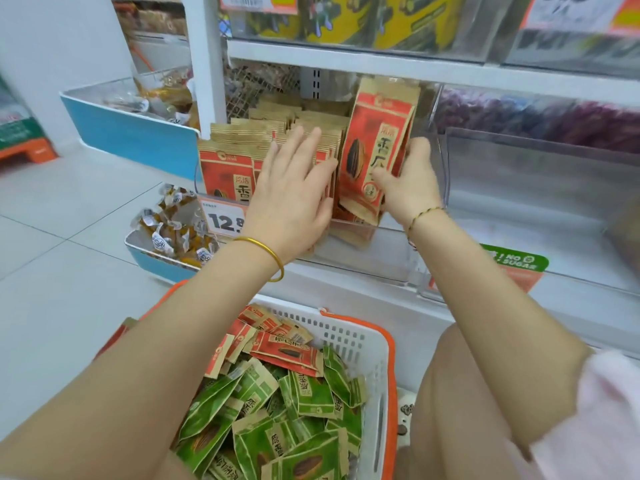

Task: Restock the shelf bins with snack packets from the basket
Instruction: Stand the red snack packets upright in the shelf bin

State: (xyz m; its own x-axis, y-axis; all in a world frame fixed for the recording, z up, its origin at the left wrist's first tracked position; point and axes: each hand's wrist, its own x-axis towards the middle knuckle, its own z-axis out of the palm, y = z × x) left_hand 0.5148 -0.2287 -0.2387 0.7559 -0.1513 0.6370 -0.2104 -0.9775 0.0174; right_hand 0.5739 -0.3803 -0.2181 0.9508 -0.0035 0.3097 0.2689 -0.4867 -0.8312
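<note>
One red packet [375, 150] stands gripped by right hand [412, 183]; flat left hand [294, 192] presses stacked packets [239, 142].

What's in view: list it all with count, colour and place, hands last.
shelf packets: many, red and tan, upright in the shelf bin
held packets: a few, red and tan, bin's right end
basket: one, white with orange rim, below the shelf
green packets: many, green, in basket
loose red packets: several, red, basket's far end
price tag: one, white and orange, bin front
blue trays: two, blue, left of the shelf
left hand: one, flat against shelf packets
right hand: one, gripping held packets
</note>
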